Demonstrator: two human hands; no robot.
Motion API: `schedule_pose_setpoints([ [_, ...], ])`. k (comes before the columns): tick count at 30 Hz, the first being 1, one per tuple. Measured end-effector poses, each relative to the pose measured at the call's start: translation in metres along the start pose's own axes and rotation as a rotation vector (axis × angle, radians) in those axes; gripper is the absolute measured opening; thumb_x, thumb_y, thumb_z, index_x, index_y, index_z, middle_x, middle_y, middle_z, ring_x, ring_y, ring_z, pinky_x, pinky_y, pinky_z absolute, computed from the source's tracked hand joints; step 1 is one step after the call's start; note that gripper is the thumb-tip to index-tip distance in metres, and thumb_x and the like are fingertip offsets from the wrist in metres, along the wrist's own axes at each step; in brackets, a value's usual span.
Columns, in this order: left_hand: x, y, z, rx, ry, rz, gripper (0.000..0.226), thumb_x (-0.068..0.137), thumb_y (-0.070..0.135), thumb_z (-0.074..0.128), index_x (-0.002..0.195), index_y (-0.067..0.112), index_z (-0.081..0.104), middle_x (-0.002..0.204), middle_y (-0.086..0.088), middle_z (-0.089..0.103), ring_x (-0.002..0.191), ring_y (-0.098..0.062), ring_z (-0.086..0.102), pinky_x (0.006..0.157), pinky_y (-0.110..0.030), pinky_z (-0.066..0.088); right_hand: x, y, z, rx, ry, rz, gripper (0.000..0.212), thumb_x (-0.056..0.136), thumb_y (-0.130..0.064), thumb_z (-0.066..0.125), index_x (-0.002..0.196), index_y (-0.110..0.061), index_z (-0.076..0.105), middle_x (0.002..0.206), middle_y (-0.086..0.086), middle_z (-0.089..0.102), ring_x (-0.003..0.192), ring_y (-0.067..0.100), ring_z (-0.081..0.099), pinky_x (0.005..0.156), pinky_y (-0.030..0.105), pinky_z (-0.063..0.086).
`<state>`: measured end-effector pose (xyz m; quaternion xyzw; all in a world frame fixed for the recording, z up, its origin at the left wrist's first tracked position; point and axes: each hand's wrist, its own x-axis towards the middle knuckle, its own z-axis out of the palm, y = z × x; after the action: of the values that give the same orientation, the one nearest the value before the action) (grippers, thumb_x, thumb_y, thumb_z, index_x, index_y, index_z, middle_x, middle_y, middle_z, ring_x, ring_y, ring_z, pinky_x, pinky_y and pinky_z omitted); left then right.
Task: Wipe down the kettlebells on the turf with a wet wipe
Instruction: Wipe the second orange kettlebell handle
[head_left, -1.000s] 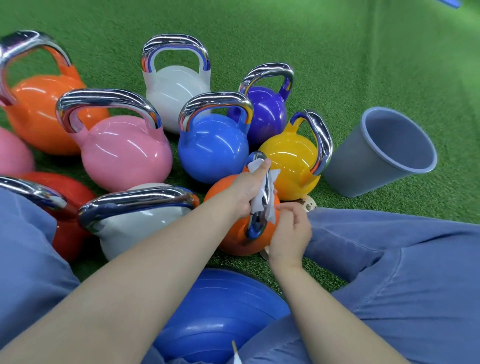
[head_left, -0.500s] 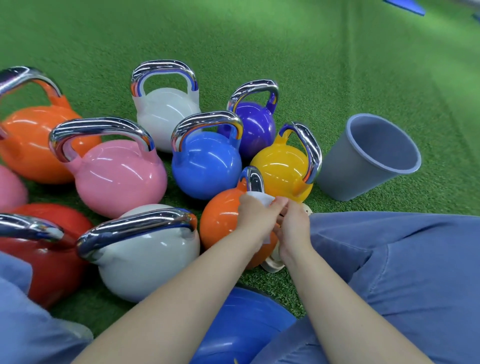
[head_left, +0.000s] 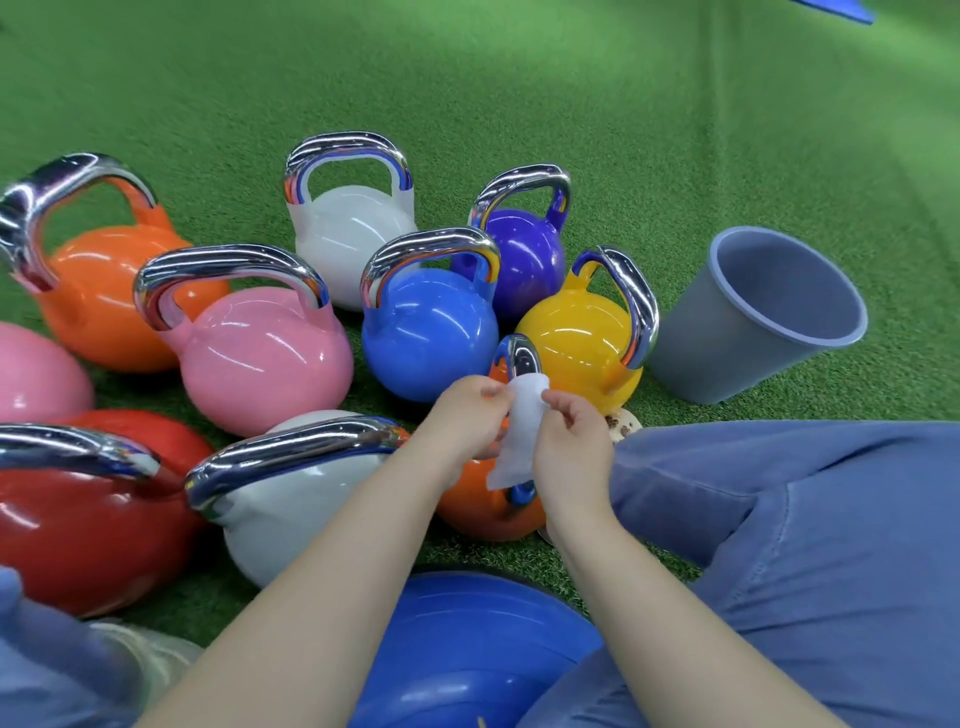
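Above the small orange kettlebell (head_left: 483, 506), your left hand (head_left: 470, 415) and right hand (head_left: 574, 441) pinch the white wet wipe (head_left: 519, 431); other kettlebells look pending.

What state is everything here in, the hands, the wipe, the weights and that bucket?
Left hand: pinching the wet wipe.
Right hand: pinching the wipe too.
Wet wipe: stretched between both hands.
Small orange kettlebell: upright, beneath the wipe.
Yellow kettlebell: upright.
Grey bucket: tipped, mouth open.

A grey plastic bin (head_left: 748, 322) lies tipped on its side to my right, its open mouth facing up and away from me. A glossy blue ball (head_left: 467, 649) sits between my blue-trousered legs (head_left: 805, 545), close under my arms.
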<state>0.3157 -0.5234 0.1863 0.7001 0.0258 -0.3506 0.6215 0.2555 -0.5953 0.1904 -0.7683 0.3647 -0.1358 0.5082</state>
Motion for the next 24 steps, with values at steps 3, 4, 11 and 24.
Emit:
schedule_pose_setpoints([
  [3, -0.004, -0.009, 0.005, 0.070, 0.091, 0.066, 0.022, 0.091, 0.016, 0.055, 0.112, 0.009, 0.054, 0.096, -0.011, 0.062, 0.088, -0.025, 0.061, 0.075, -0.034, 0.048, -0.001, 0.005, 0.001, -0.070, -0.003, -0.033, 0.032, 0.092, -0.009, 0.042, 0.119, -0.011, 0.060, 0.117, 0.011, 0.061, 0.108, 0.027, 0.056, 0.093, 0.039, 0.045],
  [4, -0.006, -0.010, 0.007, 0.108, 0.119, 0.098, 0.022, 0.090, 0.016, 0.058, 0.111, 0.011, 0.054, 0.098, -0.010, 0.063, 0.093, -0.026, 0.062, 0.080, -0.035, 0.048, -0.002, 0.005, 0.001, -0.086, -0.006, -0.053, 0.033, 0.093, -0.009, 0.042, 0.121, -0.011, 0.058, 0.121, 0.010, 0.060, 0.112, 0.025, 0.054, 0.096, 0.039, 0.043],
  [11, -0.005, -0.021, 0.018, 0.391, 0.201, 0.393, 0.032, 0.095, 0.026, 0.046, 0.123, 0.014, 0.057, 0.108, -0.010, 0.067, 0.102, -0.026, 0.060, 0.084, -0.040, 0.047, 0.007, 0.006, 0.006, -0.136, -0.135, -0.156, 0.039, 0.095, -0.007, 0.039, 0.131, -0.015, 0.054, 0.139, 0.005, 0.050, 0.130, 0.018, 0.044, 0.109, 0.026, 0.030],
  [24, 0.032, -0.008, 0.009, -0.176, -0.020, 0.166, 0.038, 0.102, 0.022, 0.034, 0.140, 0.027, 0.037, 0.130, 0.010, 0.047, 0.118, -0.005, 0.044, 0.104, -0.024, 0.034, 0.069, -0.039, 0.028, -0.482, -0.371, 0.043, 0.042, 0.101, -0.012, 0.029, 0.142, -0.003, 0.030, 0.145, 0.016, 0.038, 0.135, 0.028, 0.033, 0.103, 0.025, 0.028],
])
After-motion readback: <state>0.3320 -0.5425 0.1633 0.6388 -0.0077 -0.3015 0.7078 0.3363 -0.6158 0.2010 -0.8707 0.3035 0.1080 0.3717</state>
